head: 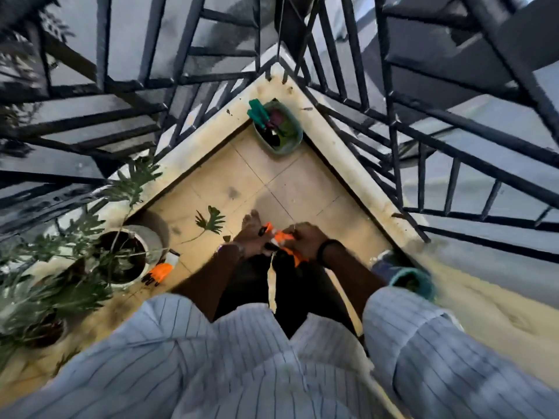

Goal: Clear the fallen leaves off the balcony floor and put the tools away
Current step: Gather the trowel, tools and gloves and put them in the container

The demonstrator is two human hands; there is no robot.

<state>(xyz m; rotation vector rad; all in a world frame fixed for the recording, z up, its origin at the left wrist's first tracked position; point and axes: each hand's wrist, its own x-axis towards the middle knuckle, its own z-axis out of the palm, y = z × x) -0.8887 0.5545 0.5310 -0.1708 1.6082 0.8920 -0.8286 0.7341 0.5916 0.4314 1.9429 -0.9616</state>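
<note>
The one head view looks straight down into a corner of the balcony floor (290,189), tiled in pale squares and bounded by a low ledge and dark railing (393,122). Both hands meet over the tiles: the left hand (252,241) and the right hand (305,237) have their fingers curled round an orange-and-black glove (284,243), pinching and pulling at it; whether it is going on or coming off cannot be told. A second orange glove (158,273) lies on the floor just beside a grey plant pot (151,240) at the left. The work looks barely begun or only part done: a large lobed green leaf (210,220) lies on the tiles near the left hand, with a small scrap (226,238) beside it. In the far corner stands a green tub (279,128) holding tools, a teal handle poking over its rim, so some gear is already stowed there. What remains, by my reckoning, is picking up the leaf and scrap, then gathering both gloves into storage. A blurred teal container (414,282) sits at the right edge.
</note>
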